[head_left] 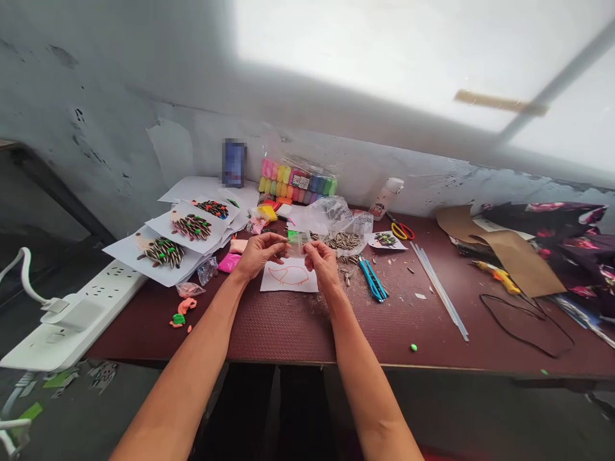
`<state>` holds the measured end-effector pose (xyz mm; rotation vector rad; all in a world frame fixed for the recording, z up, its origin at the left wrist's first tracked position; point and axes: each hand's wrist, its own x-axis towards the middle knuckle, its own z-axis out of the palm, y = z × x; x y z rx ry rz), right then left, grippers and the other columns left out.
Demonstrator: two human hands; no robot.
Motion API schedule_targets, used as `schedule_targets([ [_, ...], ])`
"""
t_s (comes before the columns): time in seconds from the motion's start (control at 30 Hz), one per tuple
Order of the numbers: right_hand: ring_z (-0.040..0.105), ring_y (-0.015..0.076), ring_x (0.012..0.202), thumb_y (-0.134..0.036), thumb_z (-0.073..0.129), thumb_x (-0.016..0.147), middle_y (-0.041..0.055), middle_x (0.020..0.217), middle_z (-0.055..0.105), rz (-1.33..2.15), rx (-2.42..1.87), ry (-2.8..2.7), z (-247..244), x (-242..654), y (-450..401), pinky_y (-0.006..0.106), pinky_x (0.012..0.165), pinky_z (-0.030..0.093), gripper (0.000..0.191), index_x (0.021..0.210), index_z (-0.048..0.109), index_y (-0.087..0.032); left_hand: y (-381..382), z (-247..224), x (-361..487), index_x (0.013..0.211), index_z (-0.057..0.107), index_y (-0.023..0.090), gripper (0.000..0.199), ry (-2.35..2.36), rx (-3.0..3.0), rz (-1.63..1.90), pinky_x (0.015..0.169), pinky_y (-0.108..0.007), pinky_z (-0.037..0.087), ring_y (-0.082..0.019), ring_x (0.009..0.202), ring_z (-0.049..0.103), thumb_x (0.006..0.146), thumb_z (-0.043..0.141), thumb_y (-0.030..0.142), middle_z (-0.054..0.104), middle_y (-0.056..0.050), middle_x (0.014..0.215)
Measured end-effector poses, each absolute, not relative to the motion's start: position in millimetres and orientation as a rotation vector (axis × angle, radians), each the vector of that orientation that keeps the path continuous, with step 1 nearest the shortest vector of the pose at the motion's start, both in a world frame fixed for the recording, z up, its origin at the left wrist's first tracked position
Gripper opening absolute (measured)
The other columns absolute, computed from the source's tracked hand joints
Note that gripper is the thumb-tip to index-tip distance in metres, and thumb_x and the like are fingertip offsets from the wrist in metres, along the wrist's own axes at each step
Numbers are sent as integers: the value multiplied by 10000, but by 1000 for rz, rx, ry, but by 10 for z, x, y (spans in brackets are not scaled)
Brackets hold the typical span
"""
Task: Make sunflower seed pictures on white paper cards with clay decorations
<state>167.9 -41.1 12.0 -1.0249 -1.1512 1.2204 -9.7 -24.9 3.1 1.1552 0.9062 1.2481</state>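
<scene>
My left hand (261,254) and my right hand (323,261) pinch a small clear plastic bag (296,246) between them, over the middle of the desk. Something bright green shows at the bag's upper left; whether it lies inside or behind, I cannot tell. Below the hands lies a white paper (289,282) with an orange outline of a hedgehog-like animal. Beyond my right hand, striped sunflower seeds (343,241) are heaped at a crumpled clear plastic bag (336,211), with some seeds loose on the desk. A blue utility knife (372,280) lies right of that hand.
Stacked papers with seed-covered animals (189,225) lie left, near a white power strip (72,323). Coloured clay packs (298,182) stand at the wall beside a white bottle (387,198). Scissors (402,231), glue sticks (439,291) and a corded yellow glue gun (500,276) lie right.
</scene>
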Motion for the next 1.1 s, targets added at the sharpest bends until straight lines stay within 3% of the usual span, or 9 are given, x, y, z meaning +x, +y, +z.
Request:
schedule_targets([
  [0.13,410,45,436,-516,745,705,-21,670,628,1248,-1043,-1161,128,1683,-409,204,399,274,349,727,619,-191,-242,8,-116,947,696,124,508,889,1179,1234,548,-283,594,-160,672,688,645,861,498,760,-79,880],
  [0.3,378,53,402,-549,745,710,-56,495,534,1285,-1058,-1229,127,1689,-413,202,407,275,375,741,650,-187,-243,17,-125,957,700,130,524,903,1209,1167,562,-287,588,-173,690,699,630,868,504,758,-74,880],
  [0.5,430,67,466,-551,768,682,-9,640,638,1265,-1060,-1249,123,1689,-415,218,437,318,375,720,671,-190,-264,52,-102,916,691,133,552,944,1183,1163,519,-249,547,-156,630,686,555,912,487,743,-46,794],
  [0.8,384,68,487,-516,788,663,-20,611,600,1253,-1034,-1239,104,1689,-416,226,463,299,352,672,651,-192,-281,48,-93,922,688,141,559,927,1167,1119,479,-242,539,-174,643,706,590,871,553,764,-82,857],
  [0.97,377,62,443,-561,732,709,-37,553,560,1356,-1000,-1218,100,1686,-421,218,436,282,382,755,684,-185,-268,31,-102,958,686,147,583,932,1162,1103,542,-277,584,-197,692,733,613,851,588,772,-93,913],
  [1.1,396,65,460,-499,779,663,-60,529,528,1382,-995,-1238,130,1680,-442,206,442,293,349,806,698,-191,-264,24,-121,973,686,144,583,945,1167,1096,562,-284,595,-195,684,734,625,851,582,774,-96,908],
])
